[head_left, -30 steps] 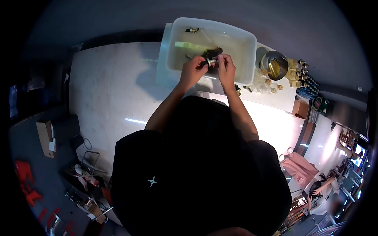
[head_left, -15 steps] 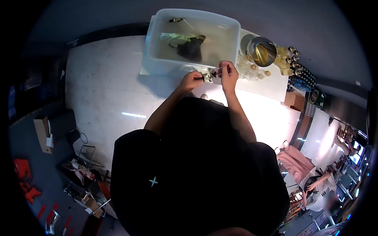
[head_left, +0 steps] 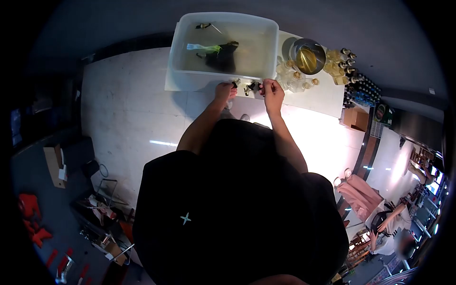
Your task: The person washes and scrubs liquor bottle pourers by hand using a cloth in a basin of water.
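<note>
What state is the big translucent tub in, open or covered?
Open: no lid lies over the tub, and the dark object inside shows from above.

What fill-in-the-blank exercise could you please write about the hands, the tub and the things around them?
1. Small dark parts show ____ the left hand and the right hand.
2. Both hands are ____ the tub, not inside it.
3. Of the metal bowl and the cardboard box, the ____ is nearer the tub.
4. The person's sleeves are ____ in colour.

Missing words: between; outside; bowl; black.
</note>
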Action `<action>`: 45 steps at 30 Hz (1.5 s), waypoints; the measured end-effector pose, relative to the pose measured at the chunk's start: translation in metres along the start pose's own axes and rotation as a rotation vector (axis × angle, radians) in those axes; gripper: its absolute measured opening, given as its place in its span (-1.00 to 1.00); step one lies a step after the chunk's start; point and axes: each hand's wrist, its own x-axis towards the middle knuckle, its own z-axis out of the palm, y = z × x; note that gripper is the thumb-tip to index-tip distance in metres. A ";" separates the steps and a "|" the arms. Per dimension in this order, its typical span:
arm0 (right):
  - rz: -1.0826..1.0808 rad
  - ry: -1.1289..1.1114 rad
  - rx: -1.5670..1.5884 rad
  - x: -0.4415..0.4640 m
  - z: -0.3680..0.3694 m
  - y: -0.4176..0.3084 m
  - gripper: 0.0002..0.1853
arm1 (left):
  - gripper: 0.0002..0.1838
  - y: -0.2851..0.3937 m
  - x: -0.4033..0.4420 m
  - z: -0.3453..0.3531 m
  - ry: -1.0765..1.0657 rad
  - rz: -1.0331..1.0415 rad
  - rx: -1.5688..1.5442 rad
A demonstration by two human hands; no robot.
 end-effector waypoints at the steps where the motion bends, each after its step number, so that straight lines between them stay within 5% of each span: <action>1: -0.003 -0.004 -0.006 -0.001 0.000 0.001 -0.83 | -0.69 -0.002 -0.001 -0.003 -0.012 -0.002 -0.005; 17: 0.223 -0.147 -0.344 -0.005 -0.004 0.069 -0.73 | -0.77 0.007 -0.003 -0.016 0.005 -0.125 -0.169; 23: -0.211 -0.271 -0.851 0.011 -0.005 0.116 -0.45 | -0.73 0.006 -0.003 -0.029 -0.009 -0.165 -0.115; 26: -0.142 -0.265 -0.975 0.000 0.007 0.101 -0.43 | -0.69 0.005 -0.002 -0.034 0.009 -0.163 -0.106; 38: -0.107 -0.347 -1.058 -0.013 0.034 0.079 -0.36 | -0.79 0.021 -0.025 -0.037 0.019 -0.037 -0.219; 40: -0.083 -0.434 -1.073 -0.016 0.044 0.070 -0.31 | -0.86 -0.009 0.015 -0.053 0.017 0.206 0.196; 42: -0.069 -0.457 -1.111 -0.020 0.051 0.072 -0.26 | -0.90 -0.011 0.018 -0.058 -0.053 0.345 0.239; 45: -0.067 -0.462 -1.159 -0.021 0.055 0.078 -0.19 | -0.91 -0.010 0.007 -0.064 -0.183 0.362 -0.097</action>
